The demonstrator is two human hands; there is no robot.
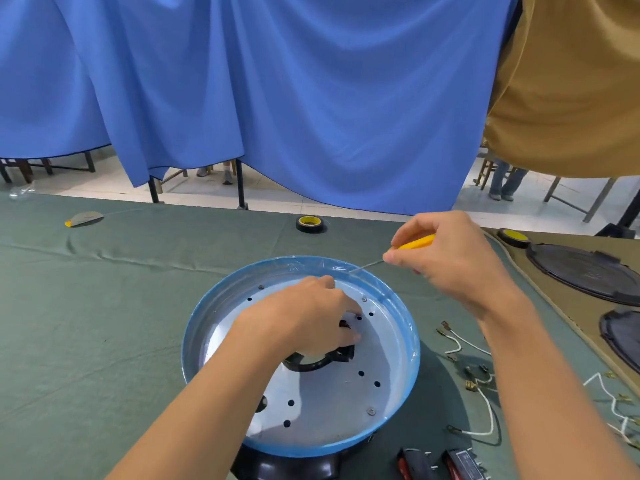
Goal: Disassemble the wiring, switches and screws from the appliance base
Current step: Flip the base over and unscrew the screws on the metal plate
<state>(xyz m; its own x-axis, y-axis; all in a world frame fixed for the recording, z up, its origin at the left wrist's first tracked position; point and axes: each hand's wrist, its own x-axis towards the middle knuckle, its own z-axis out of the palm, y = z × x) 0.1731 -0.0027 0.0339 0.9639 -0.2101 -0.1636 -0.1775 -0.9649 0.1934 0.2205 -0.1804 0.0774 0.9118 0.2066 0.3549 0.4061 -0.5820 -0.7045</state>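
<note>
The round appliance base [398,386] has a blue rim and a silver perforated floor, and it lies on the green cloth in front of me. My left hand [308,317] reaches into it and grips a black part joined to a curved black cable [311,366]. My right hand [450,258] holds a yellow-handled screwdriver [417,242] above the far rim, its thin shaft pointing down-left into the base. Small screws [371,411] sit in the floor near the rim.
Loose white wires with metal terminals [485,403] lie right of the base. Two black-red switches [440,462] sit at the front right. Black tape rolls [309,224] stand at the table's far side. Dark round plates [585,271] rest on brown cloth at right.
</note>
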